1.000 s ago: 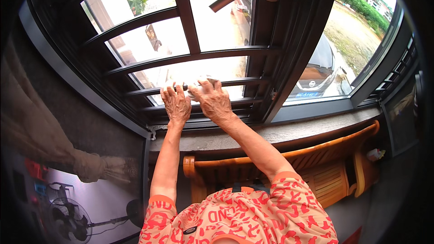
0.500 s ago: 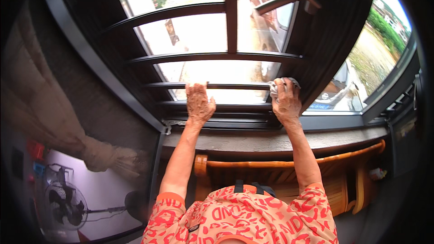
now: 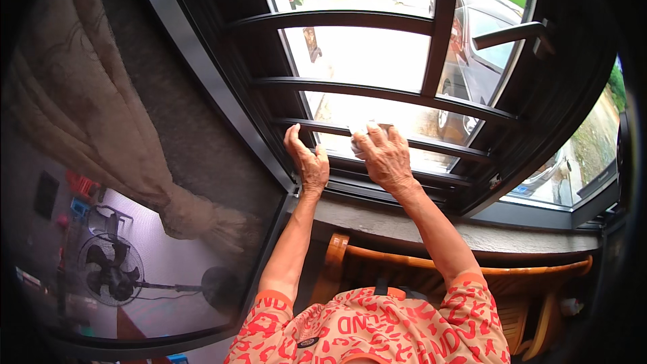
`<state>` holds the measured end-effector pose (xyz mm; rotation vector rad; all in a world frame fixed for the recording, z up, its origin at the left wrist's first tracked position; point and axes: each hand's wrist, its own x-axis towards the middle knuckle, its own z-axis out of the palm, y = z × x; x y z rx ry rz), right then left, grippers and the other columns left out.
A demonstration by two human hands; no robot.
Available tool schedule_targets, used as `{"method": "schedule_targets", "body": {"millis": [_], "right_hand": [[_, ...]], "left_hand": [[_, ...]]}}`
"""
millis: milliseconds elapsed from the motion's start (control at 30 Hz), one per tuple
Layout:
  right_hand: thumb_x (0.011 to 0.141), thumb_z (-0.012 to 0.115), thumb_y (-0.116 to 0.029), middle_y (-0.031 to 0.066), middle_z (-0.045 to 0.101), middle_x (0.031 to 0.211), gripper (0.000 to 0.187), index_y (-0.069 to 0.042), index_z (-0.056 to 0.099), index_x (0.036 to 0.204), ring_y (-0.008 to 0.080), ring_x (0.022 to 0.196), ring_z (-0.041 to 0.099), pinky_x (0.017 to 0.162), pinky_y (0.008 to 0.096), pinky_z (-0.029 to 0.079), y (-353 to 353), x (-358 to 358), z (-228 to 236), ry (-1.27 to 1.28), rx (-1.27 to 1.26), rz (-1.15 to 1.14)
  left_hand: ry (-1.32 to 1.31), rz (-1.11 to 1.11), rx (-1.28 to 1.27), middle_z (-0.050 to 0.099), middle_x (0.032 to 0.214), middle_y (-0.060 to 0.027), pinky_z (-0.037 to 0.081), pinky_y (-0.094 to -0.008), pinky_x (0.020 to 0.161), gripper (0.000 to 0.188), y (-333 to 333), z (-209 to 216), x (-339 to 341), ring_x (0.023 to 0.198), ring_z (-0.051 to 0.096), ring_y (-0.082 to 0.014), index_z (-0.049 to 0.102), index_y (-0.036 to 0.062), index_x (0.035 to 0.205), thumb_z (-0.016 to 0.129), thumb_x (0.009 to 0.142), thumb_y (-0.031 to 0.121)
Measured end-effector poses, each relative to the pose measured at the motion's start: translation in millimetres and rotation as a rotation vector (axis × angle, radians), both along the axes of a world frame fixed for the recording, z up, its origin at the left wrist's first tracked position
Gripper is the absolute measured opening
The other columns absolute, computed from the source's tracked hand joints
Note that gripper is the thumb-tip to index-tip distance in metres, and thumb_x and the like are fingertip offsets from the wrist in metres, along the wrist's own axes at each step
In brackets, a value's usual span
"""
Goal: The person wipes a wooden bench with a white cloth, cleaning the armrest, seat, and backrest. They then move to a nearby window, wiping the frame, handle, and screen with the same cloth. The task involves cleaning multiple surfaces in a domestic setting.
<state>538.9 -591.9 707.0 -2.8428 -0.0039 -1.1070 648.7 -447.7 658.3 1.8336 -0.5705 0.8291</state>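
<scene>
A dark-framed window [image 3: 330, 86] with horizontal bars fills the middle of the view. My right hand [image 3: 387, 160] has its fingers closed around a pale, crumpled cloth [image 3: 357, 148] and presses it against one of the lower bars [image 3: 438, 144]. Much of the cloth is hidden under the fingers. To its left, my left hand [image 3: 309, 165] rests at the left end of that same bar, fingertips touching it. Its fingers are stretched upward with the thumb apart, and it holds nothing. A dark window handle [image 3: 510, 36] juts out at the upper right.
Below the window runs a rough grey sill [image 3: 404, 229], with a wooden bench [image 3: 458, 266] against it. A tied curtain [image 3: 128, 135] shows at left in a dark glass pane, as does a standing fan [image 3: 111, 269]. A car [image 3: 472, 54] stands outside.
My right hand has slid the cloth leftward along the bar, away from the right side of the frame. My left hand has shifted to the bar's left end. The view has turned.
</scene>
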Motion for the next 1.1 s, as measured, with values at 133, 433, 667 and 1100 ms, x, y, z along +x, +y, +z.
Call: {"method": "schedule_targets", "body": {"millis": [133,433,667,1100], "right_hand": [[0.077,0.066,-0.017,0.0023,0.056,0.122,0.038,-0.024,0.058,0.114,0.0297,0.099,0.055,0.08,0.046,0.048,26,39,-6,-0.055,-0.003,0.173],[0.079,0.059,-0.029,-0.0019,0.051,0.132,0.032,-0.022,0.057,0.11,0.0263,0.119,0.038,0.085,0.0398,0.034,95,125,-22,-0.231,-0.253,0.198],[0.084,0.061,-0.033,0.0098,0.05,0.128,0.038,-0.015,0.055,0.116,0.027,0.11,0.049,0.081,0.0383,0.041,75,100,-24,-0.151,-0.253,0.054],[0.071,0.074,-0.021,0.0115,0.054,0.124,0.044,-0.015,0.06,0.113,0.0309,0.111,0.049,0.086,0.0445,0.039,-21,-30,-15,-0.102,-0.093,-0.128]], "left_hand": [[0.328,-0.146,-0.261,0.04,0.138,-0.0188,0.03,-0.0449,0.108,0.061,19,-12,11,0.13,0.038,-0.0314,0.032,0.001,0.138,0.05,0.08,0.001],[0.523,-0.323,-0.481,0.045,0.133,-0.017,0.038,-0.0355,0.103,0.055,52,-13,7,0.123,0.045,-0.0255,0.029,-0.0016,0.138,0.043,0.085,-0.004],[0.577,-0.271,-0.339,0.054,0.12,-0.0134,0.047,-0.0315,0.091,0.037,59,-5,-4,0.103,0.058,-0.0202,0.049,-0.0019,0.122,0.051,0.085,-0.002],[-0.044,-0.103,0.119,0.054,0.117,-0.0133,0.036,-0.041,0.101,0.037,-16,28,-34,0.115,0.048,-0.0321,0.054,0.0033,0.114,0.06,0.078,0.0]]}}
